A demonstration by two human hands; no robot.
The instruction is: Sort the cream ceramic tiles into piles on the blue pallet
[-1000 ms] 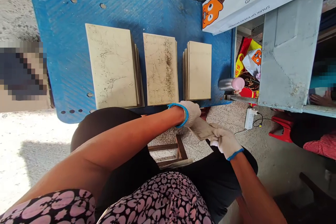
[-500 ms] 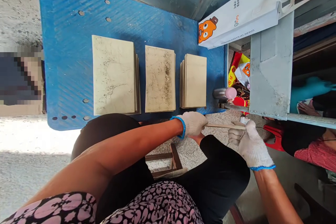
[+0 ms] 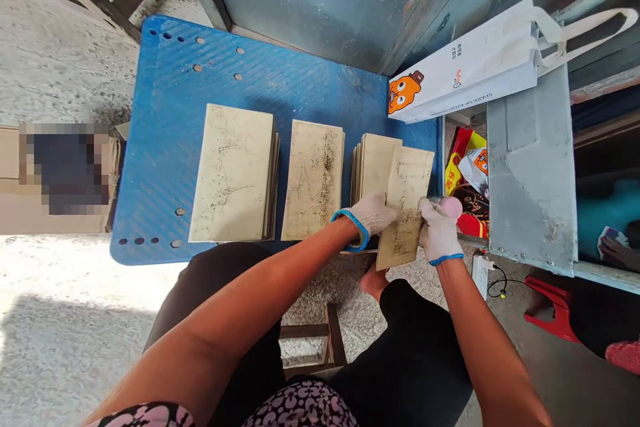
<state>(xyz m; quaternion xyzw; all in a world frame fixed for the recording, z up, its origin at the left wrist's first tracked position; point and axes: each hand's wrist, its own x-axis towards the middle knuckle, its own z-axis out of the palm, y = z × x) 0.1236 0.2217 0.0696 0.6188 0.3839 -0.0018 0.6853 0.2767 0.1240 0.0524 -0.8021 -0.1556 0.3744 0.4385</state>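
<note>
Between my two gloved hands is a thin wooden board (image 3: 407,207), pale with dark specks and streaks, tilted over the front edge of the table. My left hand (image 3: 376,213) is closed on its left edge, and my right hand (image 3: 440,228) grips the right edge. Behind it, partly covered, stands the right-hand stack of boards (image 3: 377,155). A middle stack (image 3: 313,180) has a dark speckled band on its top board. The widest stack (image 3: 235,173), on the left, shows thin crack-like dark lines.
The stacks lie on a blue plastic table (image 3: 165,120). A white paper bag (image 3: 465,67) rests at the back right beside a grey metal panel (image 3: 533,173). A pink-lidded cup (image 3: 451,209) is just behind my right hand. A power strip (image 3: 481,275) hangs below.
The board, seen edge-on above my lap at the right before, is now turned face up and moved left and forward to the right-hand stack. Both hands moved with it; the view shifted.
</note>
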